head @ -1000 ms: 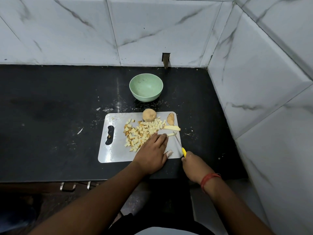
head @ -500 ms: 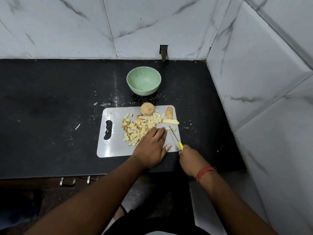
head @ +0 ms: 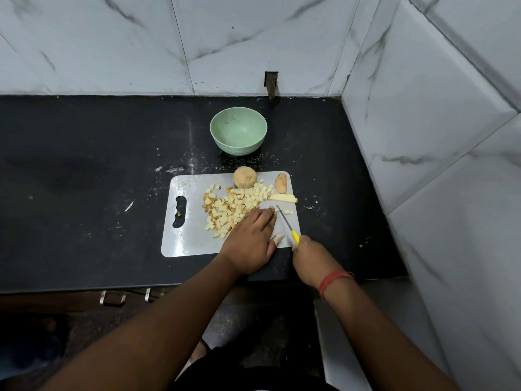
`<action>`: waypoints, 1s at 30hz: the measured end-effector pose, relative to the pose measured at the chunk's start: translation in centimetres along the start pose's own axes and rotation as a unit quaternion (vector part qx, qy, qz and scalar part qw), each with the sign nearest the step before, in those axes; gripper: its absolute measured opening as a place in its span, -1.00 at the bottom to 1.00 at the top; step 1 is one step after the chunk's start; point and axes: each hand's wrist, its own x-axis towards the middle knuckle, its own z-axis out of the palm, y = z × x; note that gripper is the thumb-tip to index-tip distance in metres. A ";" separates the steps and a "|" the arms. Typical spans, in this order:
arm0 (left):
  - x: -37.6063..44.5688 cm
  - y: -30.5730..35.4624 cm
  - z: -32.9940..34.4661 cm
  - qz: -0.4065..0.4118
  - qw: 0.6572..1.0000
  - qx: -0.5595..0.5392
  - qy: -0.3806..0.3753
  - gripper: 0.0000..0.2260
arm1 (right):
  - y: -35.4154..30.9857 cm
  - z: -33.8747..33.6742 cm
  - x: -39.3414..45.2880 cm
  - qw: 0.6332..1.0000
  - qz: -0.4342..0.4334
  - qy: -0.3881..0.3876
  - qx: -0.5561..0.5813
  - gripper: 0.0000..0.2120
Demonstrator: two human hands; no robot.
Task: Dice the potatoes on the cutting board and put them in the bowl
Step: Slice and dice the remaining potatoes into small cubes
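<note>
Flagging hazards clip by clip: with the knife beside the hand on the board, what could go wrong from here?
1. The left hand lies flat with fingertips right beside the knife blade; a slip could nick them.
2. The potato strip and a few dice sit at the cutting board's right edge and could get pushed onto the counter.
3. The bowl stands beyond the board, so dice may spill in transfer.

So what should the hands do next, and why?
Probably bring the knife down again on the potato strip under the left hand. The right hand grips the yellow handle with the blade beside the left fingertips, a few cubes already lie cut off past the blade, and the bowl holds no potato yet.
</note>
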 end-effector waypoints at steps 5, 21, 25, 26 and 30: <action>0.2 -0.1 0.2 0.002 1.000 0.001 -0.010 -0.41 | 1.3 0.9 -0.9 1.000 -0.007 -0.016 -0.003 -0.90; -0.6 -0.2 0.1 -0.030 0.999 0.006 0.044 -0.48 | 0.8 0.1 -0.1 0.999 -0.038 0.002 0.014 -0.84; -0.5 -0.1 0.2 -0.033 0.998 0.010 0.044 -0.49 | 1.0 0.4 0.0 0.999 -0.031 -0.014 0.003 -0.87; -0.5 -0.1 0.3 -0.031 0.998 0.012 0.047 -0.49 | 1.3 0.6 -0.3 0.999 -0.029 -0.017 0.001 -0.90; -0.4 -0.2 0.1 -0.028 0.998 0.012 0.058 -0.49 | 2.5 0.6 -1.1 0.999 -0.046 -0.002 0.016 -0.85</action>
